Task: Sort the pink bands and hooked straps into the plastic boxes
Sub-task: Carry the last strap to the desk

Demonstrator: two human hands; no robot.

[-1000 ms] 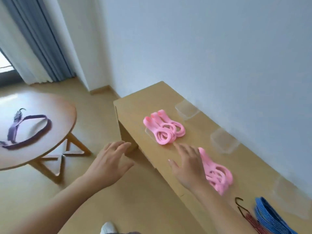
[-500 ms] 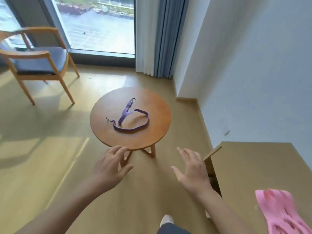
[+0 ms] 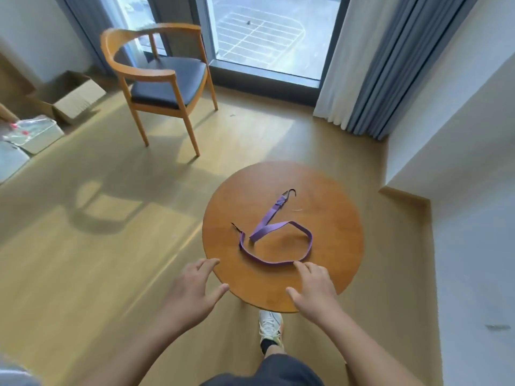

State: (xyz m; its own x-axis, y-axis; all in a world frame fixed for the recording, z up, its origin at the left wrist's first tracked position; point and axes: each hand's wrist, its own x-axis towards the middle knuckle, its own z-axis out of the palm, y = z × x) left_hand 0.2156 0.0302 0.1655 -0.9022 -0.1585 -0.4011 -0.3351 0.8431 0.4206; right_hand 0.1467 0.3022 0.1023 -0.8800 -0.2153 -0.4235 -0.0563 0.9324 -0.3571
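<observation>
Centrally, a round wooden tabletop (image 3: 328, 207) is seen from above, and the task's thing found on it is a purple hooked strap (image 3: 271, 229). The strap is laid in a loose loop across the middle of the tabletop, with a dark hook at its far end and another at its left end. No pink bands or plastic boxes are shown in this view.

Both hands are held out over the near edge of the tabletop. The left hand (image 3: 195, 291) is placed at the near left rim, its fingers (image 3: 207, 264) spread and relaxed, with the thumb set apart; nothing is held by it. The right hand (image 3: 315, 288) is set over the near side of the tabletop, its fingers (image 3: 302, 267) also spread and holding nothing. One fingertip is brought right up to the near curve of the strap; whether it is touched cannot be told.

A white shoe (image 3: 269, 325) is seen on the wooden floor (image 3: 97, 246) under the near rim. Farther off, a wooden chair (image 3: 167, 87) with a dark seat is stood before a window (image 3: 267, 32), an open cardboard box (image 3: 69, 96) is left on the floor at its left, and grey curtains (image 3: 370, 65) are hung at the right.
</observation>
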